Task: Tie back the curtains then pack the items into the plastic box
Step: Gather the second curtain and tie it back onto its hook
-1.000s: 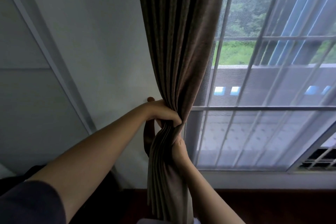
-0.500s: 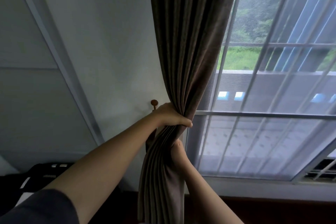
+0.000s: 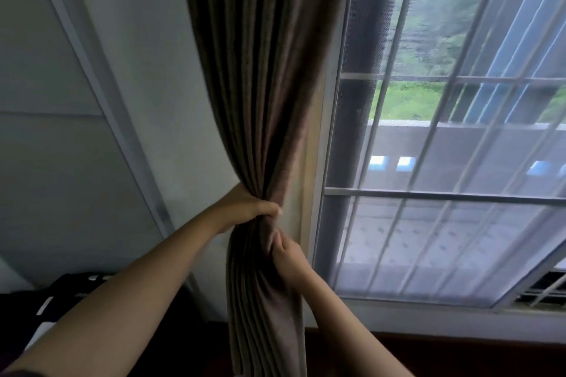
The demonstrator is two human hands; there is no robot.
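Two bare hands bunch a brown curtain (image 3: 260, 86) beside a barred window (image 3: 444, 193).

The left hand (image 3: 245, 208) wraps the gathered cloth at its narrowest point, fingers (image 3: 269, 210) closed tight around the folds, thumb tip at the bundle's window side. Just below those fingers, the right hand (image 3: 289, 257) pinches the same bundle from the window side, its fingers (image 3: 277, 239) pressed narrow into the cloth. Above the grip the curtain fans upward in pleats; below it the folds hang straight down between the two forearms. A pale wall (image 3: 137, 70) lies left of the fingers, the window frame right of them. The plastic box does not show.
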